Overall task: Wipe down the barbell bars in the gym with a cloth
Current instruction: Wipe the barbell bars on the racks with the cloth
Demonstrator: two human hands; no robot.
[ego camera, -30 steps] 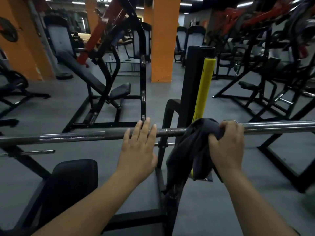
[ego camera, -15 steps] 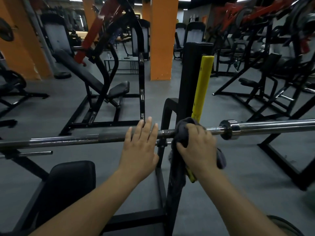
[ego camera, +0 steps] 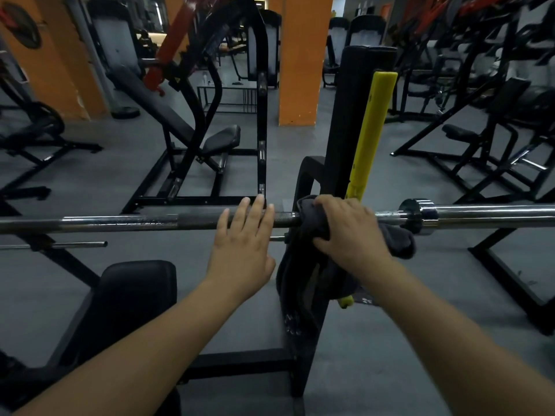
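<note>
Barbell bar (ego camera: 120, 223) runs left to right across the view, in front of the rack upright (ego camera: 354, 130). Left hand (ego camera: 243, 244) lies flat, fingers over the bar, left of the upright. Right hand (ego camera: 348, 232) is just right of it, gripping the cloth (ego camera: 306, 265) over the bar; the cloth's tail hangs down before the upright. Bar collar (ego camera: 417, 214) is near, right of the right hand. Foam guard (ego camera: 369, 139) stands against the upright's right side, behind the bar. Bench pad (ego camera: 132, 295) sits below the bar, lower left. Storage peg (ego camera: 75, 244) is under the bar, far left. Incline bench (ego camera: 210, 139) stands behind the bar, left of the pillar (ego camera: 297, 70).
</note>
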